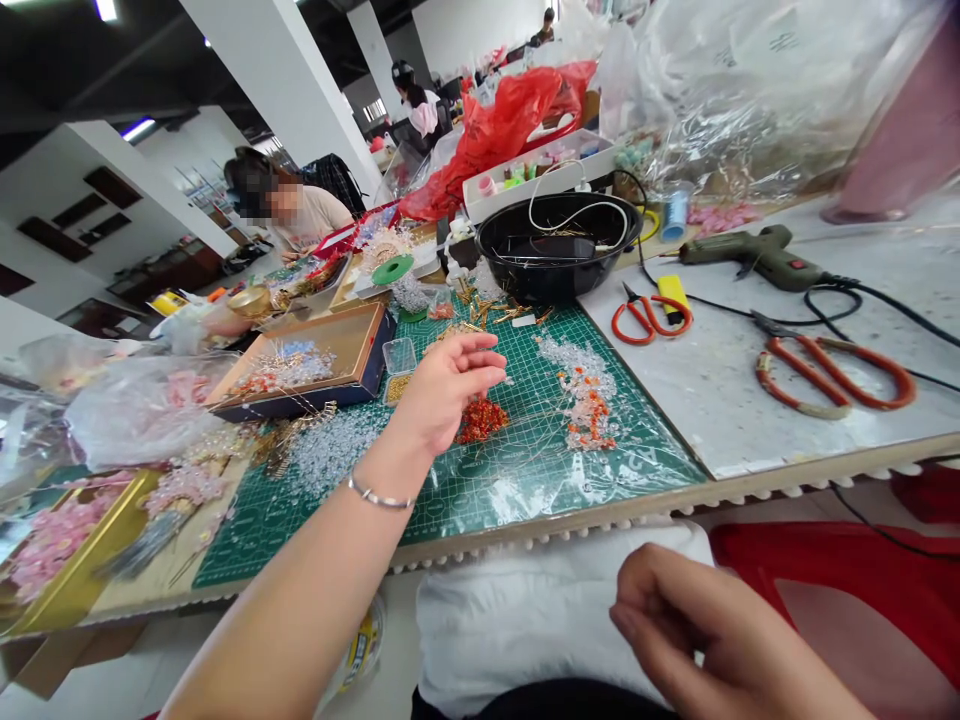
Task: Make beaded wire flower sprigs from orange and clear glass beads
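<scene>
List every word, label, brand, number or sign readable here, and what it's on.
No text reads with certainty.
Green cutting mat: characters near the front edge, possibly "A2", unsure under the glare; its other print is too small.
Clear plastic bag, top right: dark marks, illegible.
Co-worker's shirt: small lettering, too blurred.
Yellow label under the table: print too small to read.
</scene>
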A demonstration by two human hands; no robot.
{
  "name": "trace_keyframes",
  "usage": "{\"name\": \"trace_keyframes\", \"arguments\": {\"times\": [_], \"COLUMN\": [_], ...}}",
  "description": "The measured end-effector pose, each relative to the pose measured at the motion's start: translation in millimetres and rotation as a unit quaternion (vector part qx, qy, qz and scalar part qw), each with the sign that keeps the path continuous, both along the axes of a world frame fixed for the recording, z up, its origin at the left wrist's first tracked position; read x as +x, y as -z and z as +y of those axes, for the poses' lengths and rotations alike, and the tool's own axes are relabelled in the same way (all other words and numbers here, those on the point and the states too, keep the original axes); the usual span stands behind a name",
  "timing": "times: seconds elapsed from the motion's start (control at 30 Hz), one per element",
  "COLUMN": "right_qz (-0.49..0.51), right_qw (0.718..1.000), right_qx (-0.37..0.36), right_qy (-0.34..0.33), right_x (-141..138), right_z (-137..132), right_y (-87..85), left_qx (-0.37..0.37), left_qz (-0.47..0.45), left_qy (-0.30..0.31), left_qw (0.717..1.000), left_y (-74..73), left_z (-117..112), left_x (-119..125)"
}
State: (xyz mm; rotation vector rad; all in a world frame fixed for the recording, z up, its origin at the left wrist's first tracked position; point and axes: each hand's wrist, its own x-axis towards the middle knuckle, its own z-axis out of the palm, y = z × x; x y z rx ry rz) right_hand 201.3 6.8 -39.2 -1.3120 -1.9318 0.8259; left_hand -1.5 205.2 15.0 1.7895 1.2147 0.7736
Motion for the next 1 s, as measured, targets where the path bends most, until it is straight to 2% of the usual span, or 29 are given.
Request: {"name": "trace_keyframes", "arguments": {"times": [0.03, 0.07, 0.13, 0.2, 0.27, 0.37, 0.47, 0.6, 0.73, 0.87, 1.0], "right_qz": [0.007, 0.015, 0.034, 0.049, 0.053, 0.051, 0.063, 0.036, 0.017, -0.033, -0.045], "right_qw": [1.0, 0.999, 0.996, 0.991, 0.988, 0.987, 0.987, 0.982, 0.98, 0.984, 0.977], "right_qx": [0.015, 0.031, 0.065, 0.098, 0.127, 0.143, 0.141, 0.185, 0.198, 0.175, 0.206], "right_qy": [0.021, 0.038, 0.06, 0.07, 0.069, 0.058, 0.054, 0.015, 0.012, 0.008, 0.031], "right_x": [1.5, 2.4, 2.0, -1.6, -7.0, -13.6, -16.3, -19.6, -22.1, -18.6, -17.5], "right_z": [-1.0, -1.9, -3.9, -6.6, -10.8, -20.9, -31.8, -38.2, -39.6, -42.6, -46.3], "right_y": [-4.3, -9.6, -22.6, -35.8, -45.9, -51.0, -48.3, -44.3, -40.4, -37.3, -35.3], "left_qx": [-0.035, -0.127, -0.277, -0.353, -0.382, -0.382, -0.388, -0.448, -0.477, -0.482, -0.459], "left_qz": [-0.051, -0.175, -0.342, -0.411, -0.434, -0.441, -0.442, -0.445, -0.455, -0.451, -0.445], "left_qy": [-0.001, -0.011, -0.013, -0.016, -0.025, -0.043, -0.043, -0.015, -0.03, -0.03, -0.015], "left_qw": [0.998, 0.976, 0.898, 0.84, 0.815, 0.811, 0.808, 0.775, 0.752, 0.75, 0.769], "left_y": [-4.0, -7.0, -9.6, -8.7, -6.7, -5.2, -4.8, -2.2, 2.5, 7.2, 8.5], "left_z": [-19.1, -40.1, -82.9, -119.9, -147.0, -171.1, -184.6, -197.1, -206.7, -214.5, -217.5], "left_x": [-0.3, 0.1, 2.5, 6.1, 9.0, 9.2, 6.7, 6.6, 11.0, 14.1, 14.1]}}
